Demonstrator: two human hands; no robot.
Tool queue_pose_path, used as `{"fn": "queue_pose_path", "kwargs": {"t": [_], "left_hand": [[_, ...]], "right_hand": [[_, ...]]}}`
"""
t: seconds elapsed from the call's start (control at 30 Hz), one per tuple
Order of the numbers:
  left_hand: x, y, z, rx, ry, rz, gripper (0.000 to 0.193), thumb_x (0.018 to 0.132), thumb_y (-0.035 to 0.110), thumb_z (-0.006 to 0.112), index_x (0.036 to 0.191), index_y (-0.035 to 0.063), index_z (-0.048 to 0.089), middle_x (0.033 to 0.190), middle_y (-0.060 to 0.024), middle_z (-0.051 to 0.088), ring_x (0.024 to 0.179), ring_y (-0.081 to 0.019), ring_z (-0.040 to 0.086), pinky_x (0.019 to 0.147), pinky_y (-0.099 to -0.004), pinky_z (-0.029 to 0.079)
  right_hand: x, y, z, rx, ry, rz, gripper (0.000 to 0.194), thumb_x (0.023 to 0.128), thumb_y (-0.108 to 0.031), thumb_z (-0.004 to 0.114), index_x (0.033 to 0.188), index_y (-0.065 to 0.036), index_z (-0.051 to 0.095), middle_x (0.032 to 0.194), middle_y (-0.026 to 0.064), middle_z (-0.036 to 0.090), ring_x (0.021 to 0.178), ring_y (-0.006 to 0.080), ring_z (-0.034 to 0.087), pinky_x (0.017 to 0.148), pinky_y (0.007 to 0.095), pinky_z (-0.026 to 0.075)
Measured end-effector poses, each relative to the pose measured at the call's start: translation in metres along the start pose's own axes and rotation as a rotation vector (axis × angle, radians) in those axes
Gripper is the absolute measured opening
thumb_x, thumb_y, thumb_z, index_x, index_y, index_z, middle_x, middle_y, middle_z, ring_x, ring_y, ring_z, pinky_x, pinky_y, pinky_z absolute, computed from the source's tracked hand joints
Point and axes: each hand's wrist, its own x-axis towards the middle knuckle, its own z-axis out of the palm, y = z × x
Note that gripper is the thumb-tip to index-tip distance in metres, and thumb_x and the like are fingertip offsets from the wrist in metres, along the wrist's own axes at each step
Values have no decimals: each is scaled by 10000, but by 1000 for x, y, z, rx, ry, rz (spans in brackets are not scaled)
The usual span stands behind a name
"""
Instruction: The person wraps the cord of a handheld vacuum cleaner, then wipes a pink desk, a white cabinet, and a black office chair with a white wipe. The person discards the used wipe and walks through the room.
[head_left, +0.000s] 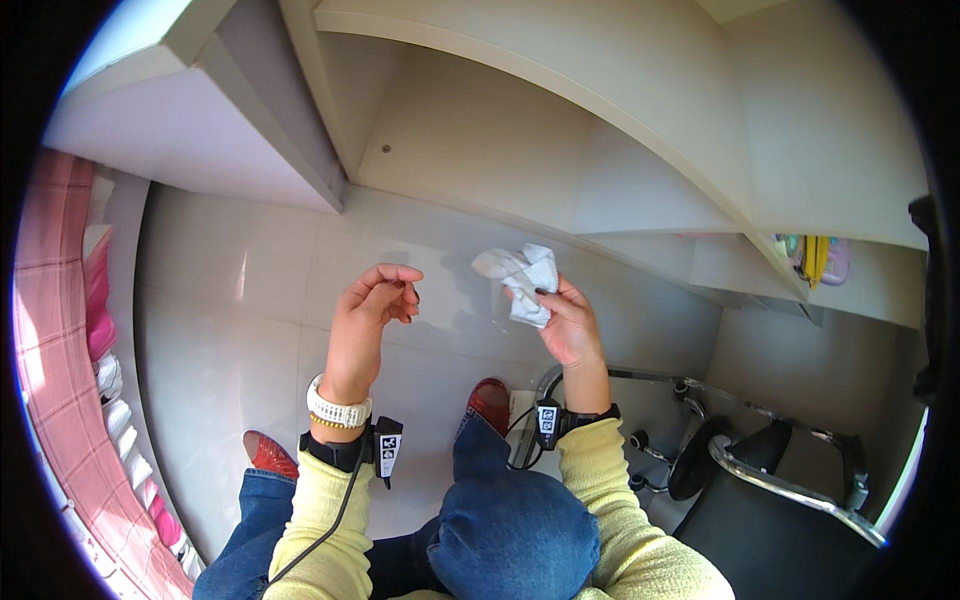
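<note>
My right hand (574, 319) grips a crumpled white cloth (532, 281) between thumb and fingers, above the tiled floor. One end of the cloth, rounded and more beige, sticks out to the left. To the left of it and apart from it is my left hand (382, 296), its fingers curled in and its thumb against the index finger. Nothing shows in that hand. A white watch (337, 409) and a yellow beaded bracelet sit on the left wrist. Both forearms wear black straps with small cabled devices (386, 448).
White shelving (480, 127) spans the far side, with a purple and yellow item (821, 259) in a right compartment. A chrome-framed black chair (780, 517) stands at right. Pink checked fabric (60, 300) and folded white and pink cloths (124, 427) line the left side.
</note>
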Motion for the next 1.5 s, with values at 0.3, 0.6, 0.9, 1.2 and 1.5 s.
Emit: {"fn": "queue_pose_path", "kwargs": {"t": [0.3,0.6,0.9,1.2,1.5], "left_hand": [[18,-35,29,51,-164,-175,409,1031,268,476,1318,-10,569,1211,-115,651,1097,-201,622,953,-331,466],[17,-52,42,-11,-379,-292,311,1029,305,555,1147,29,639,1063,-41,682,945,-130,643,848,-299,508],[13,-49,37,89,-268,-211,228,985,263,642,1016,38,660,891,-7,648,747,-91,574,676,-245,476],[-2,-67,60,457,-314,-54,243,963,168,653,1166,43,603,1015,-17,609,758,-87,602,670,-252,499],[0,-79,51,523,-334,-95,187,906,96,691,1066,51,606,912,-17,596,619,-56,506,562,-228,433]], "right_hand": [[-45,4,45,-38,-9,-74,228,1001,-106,559,1179,15,636,1031,106,701,862,208,692,706,358,592],[-55,20,41,-237,260,-128,170,974,-172,638,1028,-13,669,817,24,676,611,72,613,456,237,473],[-60,33,17,-659,301,-48,255,953,-237,696,1054,-4,720,902,-38,664,858,46,536,816,215,413],[-76,33,21,-114,13,35,382,991,-125,533,1321,68,537,1204,144,656,1101,227,627,971,372,490],[-99,67,-54,-748,295,146,347,917,-124,591,1248,-23,595,1020,174,720,921,326,697,784,458,551]]}}
